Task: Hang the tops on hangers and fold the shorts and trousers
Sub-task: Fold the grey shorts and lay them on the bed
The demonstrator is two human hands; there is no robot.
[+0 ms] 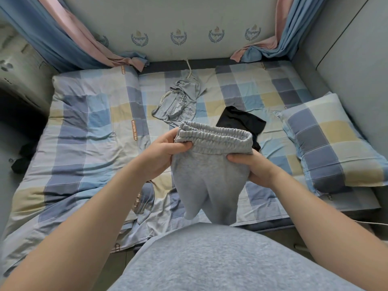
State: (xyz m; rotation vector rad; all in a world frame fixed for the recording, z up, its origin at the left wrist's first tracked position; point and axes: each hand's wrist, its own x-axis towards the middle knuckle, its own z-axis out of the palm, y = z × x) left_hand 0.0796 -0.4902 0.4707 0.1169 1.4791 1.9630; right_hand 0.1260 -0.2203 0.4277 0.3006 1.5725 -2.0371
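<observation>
The checked bed carries a pillow at its right edge. We hold grey shorts up over its near edge; pale drawstring shorts and a black garment lie beyond. Our left hand and right hand each grip a waistband side.

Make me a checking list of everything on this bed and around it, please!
Surface: checked bed sheet, rumpled.
Job's things: grey sweat bottoms held up; pale blue drawstring shorts crumpled; black garment lying to their right.
Clutter: dark item at the left edge, unclear.
Grips: left hand and right hand both hold the bottoms near the waistband.
Cables: thin white line near right, maybe a cord.
Surroundings: checked pillow, blue and pink curtains, padded wall.
</observation>
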